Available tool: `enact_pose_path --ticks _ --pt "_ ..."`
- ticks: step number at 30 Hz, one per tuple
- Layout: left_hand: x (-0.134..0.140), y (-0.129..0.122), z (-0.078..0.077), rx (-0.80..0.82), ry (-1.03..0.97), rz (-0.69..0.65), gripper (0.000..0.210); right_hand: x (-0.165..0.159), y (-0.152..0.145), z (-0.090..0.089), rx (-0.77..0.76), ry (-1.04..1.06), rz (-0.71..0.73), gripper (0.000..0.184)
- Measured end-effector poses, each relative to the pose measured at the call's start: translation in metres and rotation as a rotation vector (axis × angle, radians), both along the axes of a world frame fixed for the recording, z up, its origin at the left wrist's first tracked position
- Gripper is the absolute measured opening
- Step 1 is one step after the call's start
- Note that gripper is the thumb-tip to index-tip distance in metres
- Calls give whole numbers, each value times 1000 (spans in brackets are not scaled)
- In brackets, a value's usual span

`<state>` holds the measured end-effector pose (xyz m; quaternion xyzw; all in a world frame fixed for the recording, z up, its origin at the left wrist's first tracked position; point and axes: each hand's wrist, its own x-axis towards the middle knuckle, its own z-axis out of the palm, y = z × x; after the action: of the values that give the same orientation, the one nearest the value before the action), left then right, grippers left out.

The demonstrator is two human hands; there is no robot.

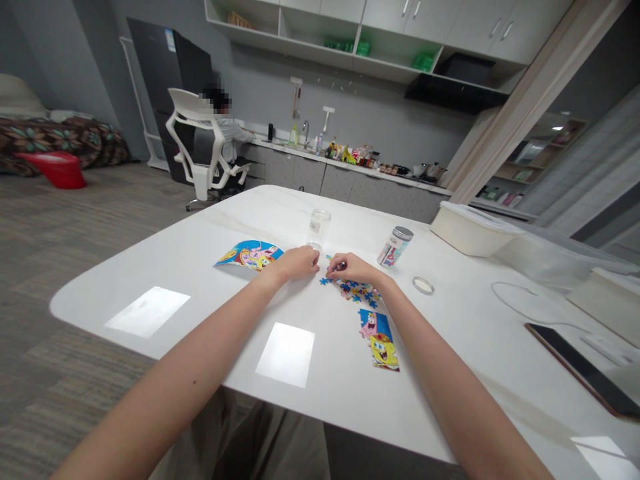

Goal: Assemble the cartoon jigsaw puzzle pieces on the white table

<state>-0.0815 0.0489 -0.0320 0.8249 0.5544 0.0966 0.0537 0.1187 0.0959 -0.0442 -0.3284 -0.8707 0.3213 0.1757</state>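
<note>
Loose jigsaw puzzle pieces [361, 291], mostly blue and yellow, lie in a pile on the white table. My right hand [354, 268] is at the pile's far edge, thumb and fingers pinched on a small puzzle piece. Just to its left, my left hand [300, 262] is closed with fingers curled down; whatever they hold is hidden. A curved picture sheet [253, 253] with cartoon figures lies beyond my left wrist. A joined puzzle section [381, 340], showing a pink and a yellow cartoon face, rests beside my right forearm. Behind my hands stands a clear open jar [319, 227].
A lidded jar [395, 246] with a colourful label stands back right, with a round lid [423, 285] near it. A phone [583, 370], a cable [520, 307] and pale bins [473, 228] occupy the right side. A person sits in a white chair [203, 143] beyond the table.
</note>
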Motion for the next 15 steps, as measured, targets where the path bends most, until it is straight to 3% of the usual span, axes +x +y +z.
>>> enact_pose_path --ticks 8,15 --pt "0 2 -2 3 -24 -1 19 3 5 -4 92 -13 -49 16" --pt "0 1 0 -2 11 -4 20 4 2 2 31 76 -33 22"
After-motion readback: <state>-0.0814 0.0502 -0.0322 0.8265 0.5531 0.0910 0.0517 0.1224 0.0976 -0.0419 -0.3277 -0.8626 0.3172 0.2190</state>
